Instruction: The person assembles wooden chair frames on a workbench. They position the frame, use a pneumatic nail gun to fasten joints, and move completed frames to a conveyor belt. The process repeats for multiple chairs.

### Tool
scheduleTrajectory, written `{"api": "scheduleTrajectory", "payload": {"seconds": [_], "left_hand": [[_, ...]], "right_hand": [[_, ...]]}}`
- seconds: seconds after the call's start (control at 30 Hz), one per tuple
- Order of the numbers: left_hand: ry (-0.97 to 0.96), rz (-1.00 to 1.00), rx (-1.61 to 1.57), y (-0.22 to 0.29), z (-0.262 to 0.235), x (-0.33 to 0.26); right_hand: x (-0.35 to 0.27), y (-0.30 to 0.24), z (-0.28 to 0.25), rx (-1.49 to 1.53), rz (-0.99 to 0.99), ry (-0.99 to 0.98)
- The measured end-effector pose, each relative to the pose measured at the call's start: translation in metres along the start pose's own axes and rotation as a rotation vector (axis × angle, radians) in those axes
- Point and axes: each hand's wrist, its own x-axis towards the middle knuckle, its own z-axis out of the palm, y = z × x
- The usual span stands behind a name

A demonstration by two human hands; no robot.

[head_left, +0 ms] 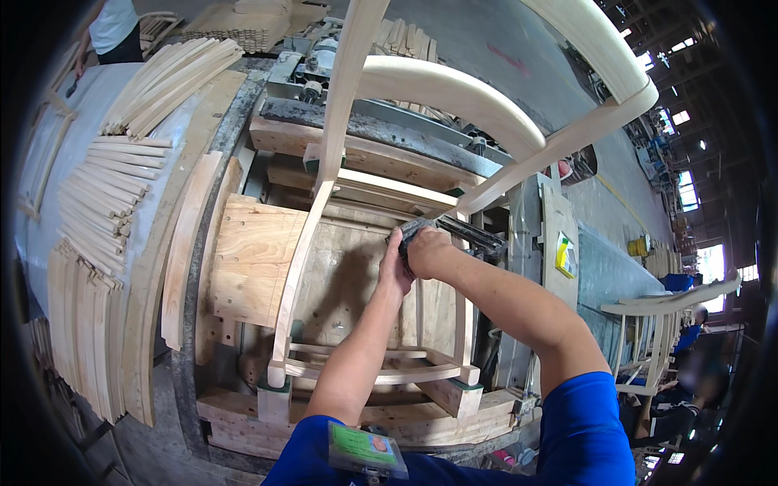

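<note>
Green badge (pixel 366 448) at chest, yellow label (pixel 565 255) w/ panel right; both hands, left hand (pixel 395 266) & right hand (pixel 428 249), clenched on dark tool (pixel 454 231).

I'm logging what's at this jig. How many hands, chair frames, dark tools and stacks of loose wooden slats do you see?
Hands on the tool: 2, left hand and right hand
Dark tool: 1
Chair frames: 2, one in the jig, one at the right
Slat stacks: too many overlap to count
Total counted: 5
</note>
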Motion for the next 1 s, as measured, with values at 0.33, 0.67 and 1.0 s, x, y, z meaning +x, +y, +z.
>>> {"api": "scheduleTrajectory", "payload": {"seconds": [0.33, 0.67, 1.0], "left_hand": [[0.012, -0.018, 0.123, 0.008, 0.011, -0.02], [0.114, -0.005, 0.222, 0.051, -0.038, -0.03], [0.064, 0.279, 0.01, 0.088, -0.018, 0.006]], "right_hand": [[-0.031, 0.003, -0.012, -0.071, -0.065, 0.072], [-0.045, -0.03, -0.006, -0.722, -0.411, 0.396], [0.006, -0.032, -0.048, -0.827, -0.412, 0.586]]}}
